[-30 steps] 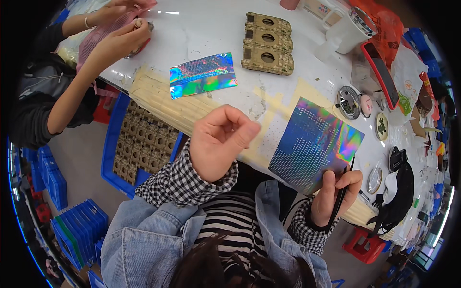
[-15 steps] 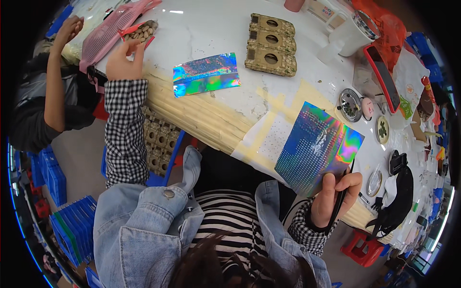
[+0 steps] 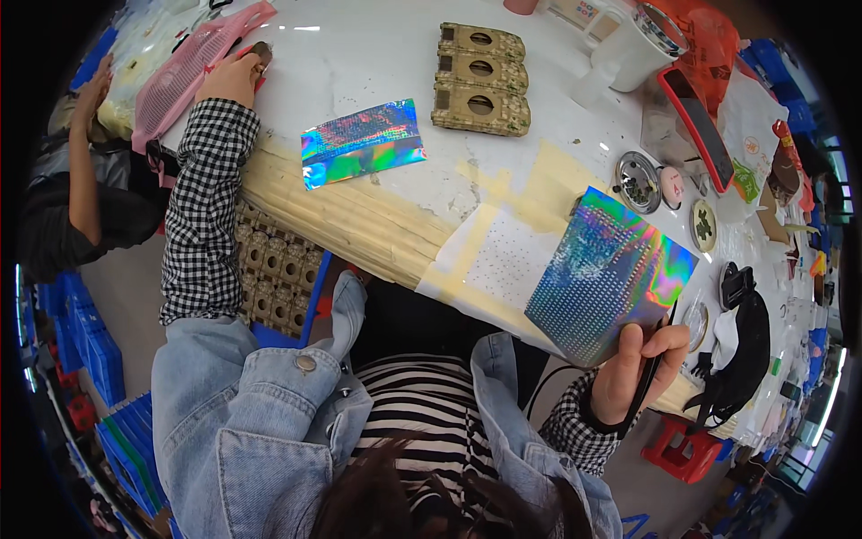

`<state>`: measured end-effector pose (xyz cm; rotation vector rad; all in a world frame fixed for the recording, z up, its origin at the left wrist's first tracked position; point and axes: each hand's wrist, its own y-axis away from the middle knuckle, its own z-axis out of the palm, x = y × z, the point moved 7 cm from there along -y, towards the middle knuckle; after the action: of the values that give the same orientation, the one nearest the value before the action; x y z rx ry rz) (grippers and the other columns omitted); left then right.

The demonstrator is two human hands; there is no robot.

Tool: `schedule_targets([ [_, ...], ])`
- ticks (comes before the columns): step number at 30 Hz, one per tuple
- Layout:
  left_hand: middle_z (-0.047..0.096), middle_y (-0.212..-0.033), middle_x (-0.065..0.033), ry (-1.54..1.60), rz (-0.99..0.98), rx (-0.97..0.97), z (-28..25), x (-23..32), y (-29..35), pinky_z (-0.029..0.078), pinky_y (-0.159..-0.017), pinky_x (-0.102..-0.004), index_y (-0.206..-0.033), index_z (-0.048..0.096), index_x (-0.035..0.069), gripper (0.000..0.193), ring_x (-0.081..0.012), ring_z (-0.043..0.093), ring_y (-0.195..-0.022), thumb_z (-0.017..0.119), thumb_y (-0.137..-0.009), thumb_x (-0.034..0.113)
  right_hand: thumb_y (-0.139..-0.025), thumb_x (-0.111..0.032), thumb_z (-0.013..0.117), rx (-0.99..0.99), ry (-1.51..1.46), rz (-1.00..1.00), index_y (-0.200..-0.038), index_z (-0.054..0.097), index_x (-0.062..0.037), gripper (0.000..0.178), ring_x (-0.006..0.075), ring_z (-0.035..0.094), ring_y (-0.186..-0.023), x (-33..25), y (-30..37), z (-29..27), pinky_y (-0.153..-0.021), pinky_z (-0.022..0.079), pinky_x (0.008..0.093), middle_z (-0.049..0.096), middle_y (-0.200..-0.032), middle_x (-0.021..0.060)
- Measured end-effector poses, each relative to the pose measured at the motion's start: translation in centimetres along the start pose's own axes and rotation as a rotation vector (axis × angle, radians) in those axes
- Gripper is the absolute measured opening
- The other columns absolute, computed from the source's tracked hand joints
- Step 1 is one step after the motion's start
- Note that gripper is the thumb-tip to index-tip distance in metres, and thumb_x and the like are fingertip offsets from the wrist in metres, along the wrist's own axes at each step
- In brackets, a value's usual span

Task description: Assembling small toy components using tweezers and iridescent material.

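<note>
Clock directions from frame centre, 12 = top. From my remote seat: left arm is stretched out, checkered sleeve running up toward 12, left hand at about 10:30, back of hand up, fingers bent down over a red-edged packet with brown, nut-like bits. Fingertips mostly hidden, so I can't tell if they've closed on anything.

Right hand at 4 o'clock, forearm angled toward 2, thumb and index pinching. I've got a firm pinch there on a shiny holographic sheet, by its lower edge. Most of the sheet extends from the pinch toward 11, patterned face to camera. A slim black tool also sits in this hand, running roughly 1 to 7 between thumb and index.

Just off the held sheet's 9 o'clock side: white dotted paper at the table edge. Second holographic sheet lies flat at 11, apart from both hands. Camouflage block, three round-holed sections, just past 12. Pink mesh bag at the left hand's 9 o'clock. Red-framed phone at 2. Co-worker's hand at 10, well clear of mine.
</note>
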<state>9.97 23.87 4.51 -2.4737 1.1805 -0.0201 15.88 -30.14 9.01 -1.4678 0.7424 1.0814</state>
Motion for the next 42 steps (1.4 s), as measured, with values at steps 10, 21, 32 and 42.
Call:
schedule_targets([
  [10,0.062,-0.098,-0.0111,0.005,-0.001,-0.089,0.8,-0.6,-0.9,0.050,-0.073,-0.0413,-0.093,0.061,0.008,0.022,-0.0321,0.061,-0.085,0.055,-0.088,0.028,-0.086,0.001,0.057,0.253,0.360,0.042,-0.081,0.040,-0.0080,0.020,0.0062,0.037,-0.069,0.8,0.1,-11.3,-0.068,0.031,0.0203,0.041,-0.076,-0.0021],
  [21,0.062,-0.092,-0.0121,0.004,0.074,-0.072,1.0,-0.2,-1.2,0.048,-0.074,-0.0383,-0.087,0.060,0.004,0.028,-0.0287,0.061,-0.086,0.057,-0.087,0.033,-0.087,-0.005,0.062,0.214,1.071,0.006,-0.079,0.045,-0.0023,0.018,0.0063,0.035,-0.059,1.6,0.7,-12.3,-0.052,0.030,0.0218,0.041,-0.068,-0.0009],
  [32,0.064,-0.080,-0.0106,0.182,-0.014,-0.110,-0.5,0.1,-1.4,0.049,-0.071,-0.0364,-0.082,0.062,0.003,0.028,-0.0254,0.062,-0.078,0.065,-0.078,0.031,-0.085,-0.008,0.064,0.249,1.245,-0.151,-0.087,0.050,0.0026,0.017,0.0192,0.051,-0.072,1.3,0.7,-12.1,-0.068,0.043,0.0322,0.053,-0.077,0.0093],
  [42,0.066,-0.084,-0.0084,1.417,-0.054,0.052,-11.4,7.0,10.4,0.045,-0.057,-0.0186,-0.098,0.057,-0.003,0.018,-0.0075,0.058,-0.066,0.064,-0.083,0.000,-0.097,-0.015,0.040,0.192,0.853,-0.211,-0.099,0.055,0.0071,0.027,0.0273,0.059,-0.090,-1.7,1.6,-6.5,-0.083,0.044,0.0354,0.063,-0.094,0.0206],
])
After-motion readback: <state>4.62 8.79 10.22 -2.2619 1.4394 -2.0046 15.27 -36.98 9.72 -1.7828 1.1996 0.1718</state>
